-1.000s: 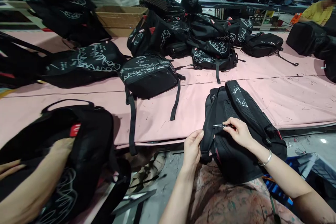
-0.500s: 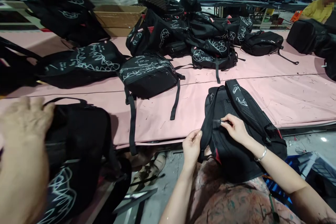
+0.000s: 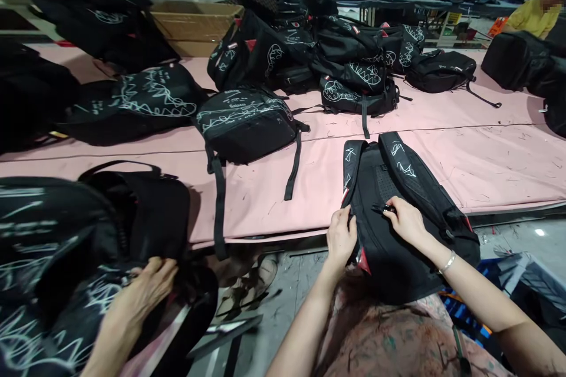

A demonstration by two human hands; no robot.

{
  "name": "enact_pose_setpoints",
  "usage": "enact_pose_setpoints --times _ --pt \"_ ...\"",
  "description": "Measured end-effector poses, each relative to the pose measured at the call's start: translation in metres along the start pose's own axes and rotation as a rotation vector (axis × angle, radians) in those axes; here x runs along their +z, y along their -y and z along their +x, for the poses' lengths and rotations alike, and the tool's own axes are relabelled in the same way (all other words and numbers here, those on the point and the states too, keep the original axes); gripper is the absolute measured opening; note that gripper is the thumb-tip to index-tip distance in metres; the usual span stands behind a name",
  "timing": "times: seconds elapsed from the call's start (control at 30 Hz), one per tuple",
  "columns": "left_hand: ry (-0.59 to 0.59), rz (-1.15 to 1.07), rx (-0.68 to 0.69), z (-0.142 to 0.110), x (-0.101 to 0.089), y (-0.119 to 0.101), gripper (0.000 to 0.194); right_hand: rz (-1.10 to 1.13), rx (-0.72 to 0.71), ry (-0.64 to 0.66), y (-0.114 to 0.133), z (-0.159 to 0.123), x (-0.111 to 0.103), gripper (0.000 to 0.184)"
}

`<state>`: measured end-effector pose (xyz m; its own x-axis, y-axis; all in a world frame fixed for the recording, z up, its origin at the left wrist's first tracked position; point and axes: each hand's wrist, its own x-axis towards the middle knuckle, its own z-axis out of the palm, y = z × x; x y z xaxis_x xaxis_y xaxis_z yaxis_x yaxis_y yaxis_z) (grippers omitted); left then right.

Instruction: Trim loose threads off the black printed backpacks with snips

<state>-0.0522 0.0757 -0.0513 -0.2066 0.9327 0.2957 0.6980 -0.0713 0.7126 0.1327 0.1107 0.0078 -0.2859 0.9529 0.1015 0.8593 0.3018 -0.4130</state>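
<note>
A black backpack [image 3: 409, 259] rests against my lap and the table edge, its back panel and shoulder straps facing up. My left hand [image 3: 341, 238] is closed on the left shoulder strap [image 3: 352, 174], near its lower part by the bag's side. A red patch [image 3: 363, 260] shows just below those fingers. Over the back panel, my right hand [image 3: 404, 219] is closed around small thread snips [image 3: 384, 208], their dark tips pointing left. Whether the blades touch the fabric I cannot tell.
At left, a co-worker's hand [image 3: 152, 283] is on another black backpack [image 3: 161, 218]. More black backpacks [image 3: 252, 129] with white scribble prints lie on the pink table [image 3: 499, 159], strewn with thread bits. Behind stands a cardboard box [image 3: 194, 29]. A blue crate [image 3: 477, 283] is at lower right.
My left hand has moved right and turned the left strap over, so its white print shows. My right hand has shifted slightly right with the snips. The co-worker's bag and hand have moved.
</note>
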Motion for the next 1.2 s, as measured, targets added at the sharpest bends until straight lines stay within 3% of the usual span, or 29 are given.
enact_pose_setpoints --times 0.13,0.37,0.67,1.2 --pt "0.025 -0.032 0.067 0.007 0.010 -0.008 0.021 -0.147 -0.070 0.026 0.010 0.000 -0.005 0.003" --pt "-0.028 -0.068 0.029 0.011 0.017 -0.003 0.014 -0.319 -0.166 0.133 0.022 0.005 -0.006 0.006" --pt "-0.046 -0.092 0.007 0.012 0.017 -0.004 0.012 -0.352 -0.235 0.180 0.040 0.019 -0.002 0.012" --pt "-0.020 -0.149 -0.016 0.018 0.010 0.007 0.015 -0.305 -0.296 0.200 0.034 0.026 -0.005 0.011"
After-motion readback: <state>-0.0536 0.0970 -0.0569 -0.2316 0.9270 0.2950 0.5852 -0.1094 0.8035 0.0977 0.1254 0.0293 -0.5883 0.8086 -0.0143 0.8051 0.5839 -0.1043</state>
